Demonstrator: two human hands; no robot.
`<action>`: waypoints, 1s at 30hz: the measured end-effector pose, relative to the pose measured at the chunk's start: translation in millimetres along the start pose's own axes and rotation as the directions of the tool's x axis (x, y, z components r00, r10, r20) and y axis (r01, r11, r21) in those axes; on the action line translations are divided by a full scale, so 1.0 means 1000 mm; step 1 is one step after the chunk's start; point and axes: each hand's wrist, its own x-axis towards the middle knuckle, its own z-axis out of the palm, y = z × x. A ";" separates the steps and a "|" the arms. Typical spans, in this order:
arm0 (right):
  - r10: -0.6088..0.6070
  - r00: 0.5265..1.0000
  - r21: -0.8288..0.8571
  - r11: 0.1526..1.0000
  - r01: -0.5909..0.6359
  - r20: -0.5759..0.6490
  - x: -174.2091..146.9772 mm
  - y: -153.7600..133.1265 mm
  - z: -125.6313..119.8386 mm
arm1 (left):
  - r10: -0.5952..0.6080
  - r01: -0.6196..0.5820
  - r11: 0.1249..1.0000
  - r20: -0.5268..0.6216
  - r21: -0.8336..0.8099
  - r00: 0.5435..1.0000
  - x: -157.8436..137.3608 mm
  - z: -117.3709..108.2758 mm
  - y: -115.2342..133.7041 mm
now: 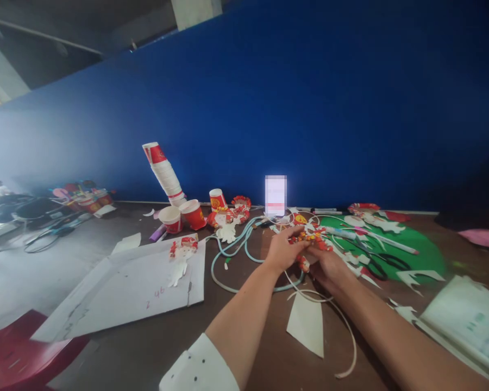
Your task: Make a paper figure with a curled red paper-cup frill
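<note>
Both of my hands meet over the middle of the table, closed around a red, yellow and white cut paper cup piece. My left hand grips it from the left, thumb and fingers pressed on its edge. From below and the right, my right hand holds the same piece, its fingertips partly hidden. Just beyond them, a lit phone stands upright against the blue partition. To the right, scissors and a pen lie on a green round mat among paper scraps.
A leaning stack of paper cups stands back left, with single cups beside it. Coiled pale cables surround my hands. A white board carries another cut-out. An open notebook lies at right, a red chair lower left.
</note>
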 end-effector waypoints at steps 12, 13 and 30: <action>0.155 0.984 0.108 0.980 -0.164 0.091 -0.004 -0.001 0.001 | -0.011 0.014 0.994 -0.031 0.113 0.999 0.006 -0.007 -0.008; 0.148 0.985 0.102 0.982 -0.157 0.090 -0.003 -0.001 0.001 | -0.012 0.014 0.994 -0.017 0.105 1.000 0.005 -0.007 -0.008; 0.126 0.975 0.103 0.984 -0.147 0.185 -0.005 0.004 0.002 | -0.073 0.073 0.997 0.060 0.011 0.996 0.006 -0.012 0.001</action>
